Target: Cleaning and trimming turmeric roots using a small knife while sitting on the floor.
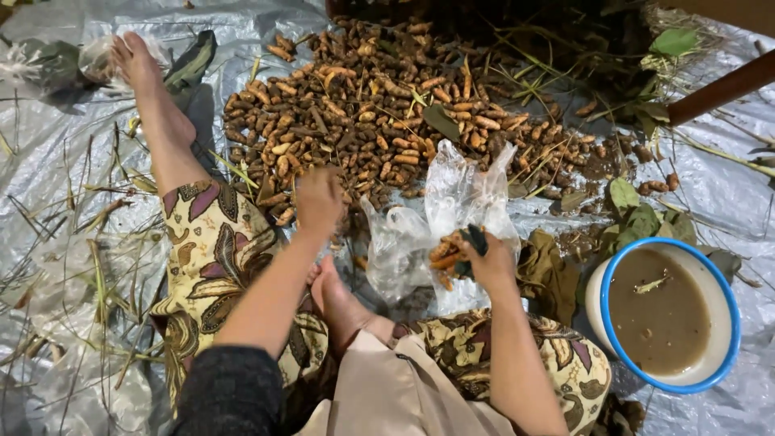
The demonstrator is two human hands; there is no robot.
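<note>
Fingers (pixel 476 250) of right hand clutch muddy orange-brown turmeric roots (pixel 446 257) beside plastic bag (pixel 452 198).

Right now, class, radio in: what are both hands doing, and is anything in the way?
Left hand down on the root pile. Right hand holding roots at the clear plastic bag. Bowl of muddy water sits clear, to the right.

Dim overall; overhead light glares off the plastic sheet (pixel 48 145) left of the hands; far edge falls dark; slight blur.
</note>
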